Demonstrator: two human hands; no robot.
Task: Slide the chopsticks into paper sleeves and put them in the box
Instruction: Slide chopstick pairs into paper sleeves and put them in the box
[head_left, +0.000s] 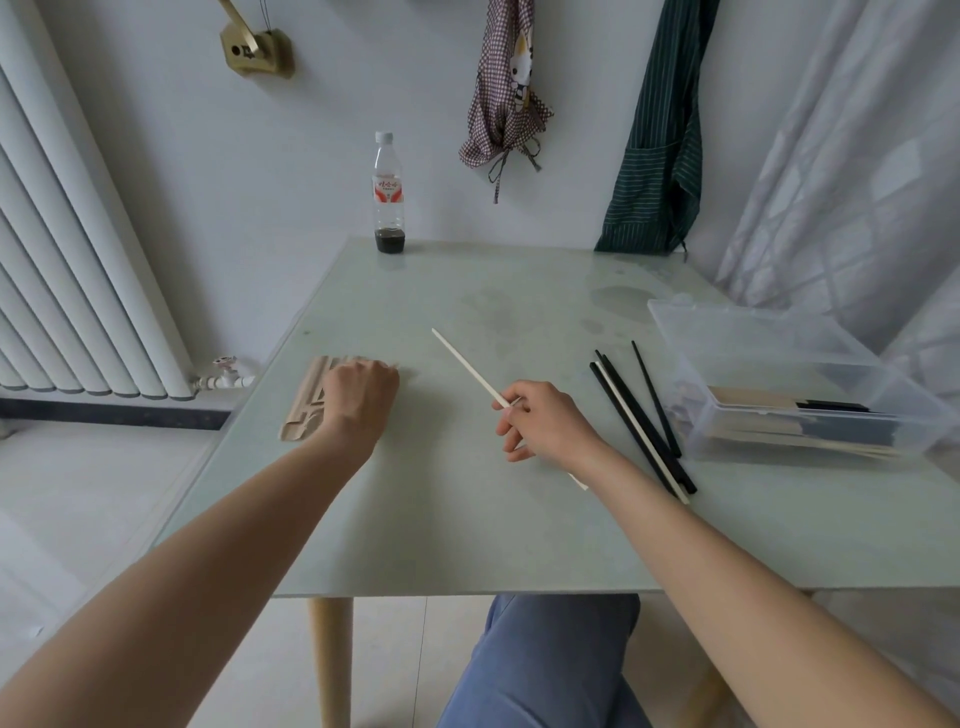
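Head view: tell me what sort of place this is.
Probably a home kitchen or dining corner: two aprons hang on the wall, a radiator stands at the left, and a glass-topped table holds a bottle.

A white chopstick (470, 368) slants up and to the left above the worktop, while black chopsticks (641, 423) and another white one lie loose just left of the clear plastic box (779, 332). Tan paper sleeves (304, 402) lie stacked at the left, and the box already contains sleeved chopsticks.
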